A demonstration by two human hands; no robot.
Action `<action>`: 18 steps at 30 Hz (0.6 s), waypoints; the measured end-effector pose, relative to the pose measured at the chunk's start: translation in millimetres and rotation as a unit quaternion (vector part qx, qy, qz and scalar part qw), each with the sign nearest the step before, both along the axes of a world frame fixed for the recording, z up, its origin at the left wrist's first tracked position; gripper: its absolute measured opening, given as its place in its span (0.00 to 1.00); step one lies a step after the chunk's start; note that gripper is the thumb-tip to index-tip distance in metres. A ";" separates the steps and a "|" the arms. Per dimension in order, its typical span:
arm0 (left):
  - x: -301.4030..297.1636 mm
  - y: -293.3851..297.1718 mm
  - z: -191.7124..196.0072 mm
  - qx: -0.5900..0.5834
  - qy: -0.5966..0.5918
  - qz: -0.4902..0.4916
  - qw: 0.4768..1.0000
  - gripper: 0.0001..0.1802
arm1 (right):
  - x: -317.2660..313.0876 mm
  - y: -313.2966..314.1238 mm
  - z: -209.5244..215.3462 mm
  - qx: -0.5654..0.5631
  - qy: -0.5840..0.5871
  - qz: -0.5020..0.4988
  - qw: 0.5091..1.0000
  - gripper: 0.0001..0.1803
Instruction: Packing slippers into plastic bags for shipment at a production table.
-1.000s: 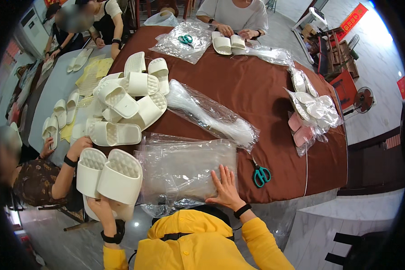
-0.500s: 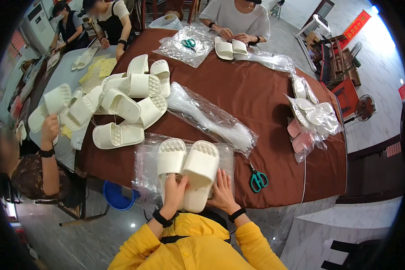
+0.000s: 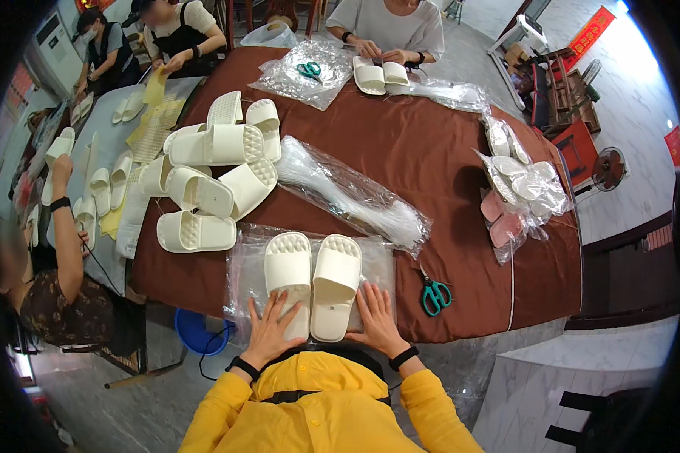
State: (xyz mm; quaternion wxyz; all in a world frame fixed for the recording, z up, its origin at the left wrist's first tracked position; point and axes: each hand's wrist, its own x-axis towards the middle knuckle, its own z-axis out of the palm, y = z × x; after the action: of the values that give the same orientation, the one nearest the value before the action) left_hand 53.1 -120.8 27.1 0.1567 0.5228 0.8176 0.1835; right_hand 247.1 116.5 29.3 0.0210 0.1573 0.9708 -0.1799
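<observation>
My left hand (image 3: 270,326) and right hand (image 3: 375,321) lie flat, fingers spread, against the white slipper pair (image 3: 313,283) on the clear bags (image 3: 243,264) — slick plastic could let them skid apart.

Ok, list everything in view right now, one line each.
pair of slippers: 2, cream, side by side on clear bags at near table edge
clear bags: stack, transparent, under the pair
slipper pile: several, cream, table's left
long bag bundle: 1, clear, table centre
scissors: 1, teal handles, right of the pair
table: 1, brown cloth
bucket: 1, blue, floor
left hand: on left slipper's heel
right hand: beside right slipper's heel
</observation>
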 end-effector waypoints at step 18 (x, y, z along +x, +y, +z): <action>-39.9 12.3 10.2 -0.035 0.068 -0.128 0.989 0.48 | 29.7 23.3 14.2 -0.126 0.095 -0.117 0.981 0.29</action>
State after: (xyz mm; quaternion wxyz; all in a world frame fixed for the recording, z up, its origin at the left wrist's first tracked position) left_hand 13.2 -108.5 37.3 0.1411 0.6282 0.7590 0.0969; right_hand 276.8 139.7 43.4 -0.0728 0.2479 0.9129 -0.3161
